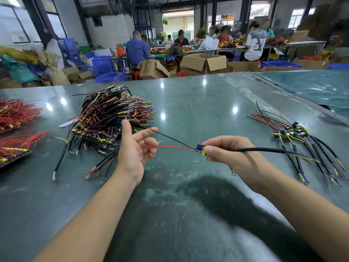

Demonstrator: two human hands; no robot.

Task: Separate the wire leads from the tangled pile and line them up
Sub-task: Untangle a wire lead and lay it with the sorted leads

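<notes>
Black-sheathed, the wire lead (245, 149) is held level, left to right, pinched at its small board by the right hand (232, 154); its thin red and black ends touch the loosely opened left hand (135, 148).

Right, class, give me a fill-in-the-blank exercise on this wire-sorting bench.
1. The right hand pinches a small ____ and yellow module.
2. A black wire and a ____ wire run from it toward the left hand.
3. The big tangled pile lies on the person's ____ side.
4. The sorted leads lie on the ____ side.

Missing words: blue; red; left; right
</notes>
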